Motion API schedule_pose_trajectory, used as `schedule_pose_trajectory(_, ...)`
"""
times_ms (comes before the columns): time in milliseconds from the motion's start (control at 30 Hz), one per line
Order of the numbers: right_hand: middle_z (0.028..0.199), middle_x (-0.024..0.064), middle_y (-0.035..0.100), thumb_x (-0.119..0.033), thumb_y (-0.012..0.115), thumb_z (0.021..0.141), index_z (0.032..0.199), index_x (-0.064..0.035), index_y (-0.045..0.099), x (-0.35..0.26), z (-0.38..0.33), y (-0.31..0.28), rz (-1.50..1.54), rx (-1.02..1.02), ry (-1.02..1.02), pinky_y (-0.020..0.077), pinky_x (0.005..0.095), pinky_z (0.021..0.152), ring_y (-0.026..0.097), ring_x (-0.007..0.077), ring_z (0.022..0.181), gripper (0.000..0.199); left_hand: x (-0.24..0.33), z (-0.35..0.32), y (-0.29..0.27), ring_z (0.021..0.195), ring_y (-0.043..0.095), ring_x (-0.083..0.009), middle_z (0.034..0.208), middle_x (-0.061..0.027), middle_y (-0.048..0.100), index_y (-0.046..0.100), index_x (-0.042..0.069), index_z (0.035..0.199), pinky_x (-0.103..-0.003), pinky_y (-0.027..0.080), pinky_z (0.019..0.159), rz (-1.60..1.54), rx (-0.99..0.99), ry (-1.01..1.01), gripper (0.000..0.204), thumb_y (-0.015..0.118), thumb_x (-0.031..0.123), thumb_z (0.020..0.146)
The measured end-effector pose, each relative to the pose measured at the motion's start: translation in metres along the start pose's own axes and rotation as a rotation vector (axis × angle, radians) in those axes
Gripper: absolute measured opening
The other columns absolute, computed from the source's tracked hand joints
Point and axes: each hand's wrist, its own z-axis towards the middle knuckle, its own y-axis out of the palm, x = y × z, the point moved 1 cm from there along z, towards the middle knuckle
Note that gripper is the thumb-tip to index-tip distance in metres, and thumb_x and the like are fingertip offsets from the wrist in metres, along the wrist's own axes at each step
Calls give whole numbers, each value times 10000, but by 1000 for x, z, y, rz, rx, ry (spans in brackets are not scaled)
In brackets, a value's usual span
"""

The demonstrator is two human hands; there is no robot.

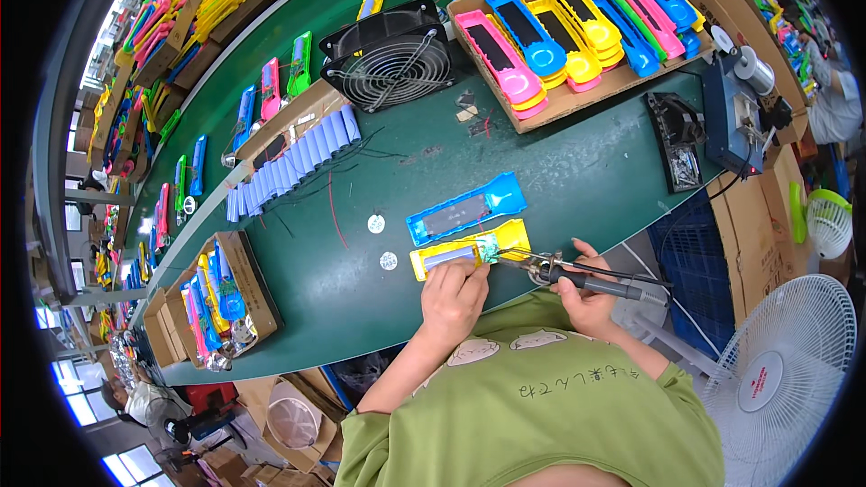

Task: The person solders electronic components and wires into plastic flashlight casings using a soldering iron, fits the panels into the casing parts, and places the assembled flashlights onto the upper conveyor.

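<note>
"Where does this view look from?"

"The person's head: it's the left camera of a pair, above the near edge of the counter [307, 271], over the green shirt [568, 397]."

"Facing which way?"

"Down and outward across the counter, with the left hand [454, 303] and right hand [586, 302] beside that edge, just below mid-view."

"How near?"

"Near the hands, yet the fisheye spreads wide enough to catch the white fan [780, 388] right of the near edge, and it bends straight edges toward the dark rim."

On the table [311, 284], a near casing [515, 235] lies just before a far casing [502, 198]; behind stands a fan [394, 70], cylinders [296, 162] at its left, a carton [591, 96] holding casings [575, 11] at its right.
</note>
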Motion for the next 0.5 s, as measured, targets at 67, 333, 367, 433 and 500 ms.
schedule_pose_trajectory(67,630,26,618,-48,642,740,893,-30,560,0,-1,1,5,3,-7,328,472,971,560,118,621,174,0,0,-1,692,550,-213,763,-50,560,651,42,842,-313,443,586,1,-6,-1,280,693,-43,579)
schedule_pose_trajectory(333,930,155,588,-39,583,785,944,46,503,-5,0,-6,74,80,160,418,405,939,627,145,595,197,-1,1,-1,697,548,-216,772,-48,556,648,51,863,-318,439,590,0,-25,7,294,690,-36,585)
schedule_pose_trajectory(367,930,155,588,-39,583,785,944,46,503,-2,4,-8,76,79,156,418,405,939,627,145,595,197,-1,1,-1,699,546,-220,779,-51,554,646,54,871,-318,437,589,7,-32,7,298,691,-34,590)
schedule_pose_trajectory(433,1064,216,543,-50,580,794,971,59,495,4,10,-11,38,84,22,535,298,709,628,155,599,224,-2,0,-1,701,544,-223,786,-53,553,644,57,879,-319,435,589,17,-36,8,302,691,-32,595)
schedule_pose_trajectory(500,841,129,595,-39,600,784,973,49,508,-3,13,-10,140,200,133,324,446,1006,644,165,705,228,-2,-1,0,744,539,-233,830,-71,548,639,59,900,-327,431,617,12,-52,-1,286,678,-21,629)
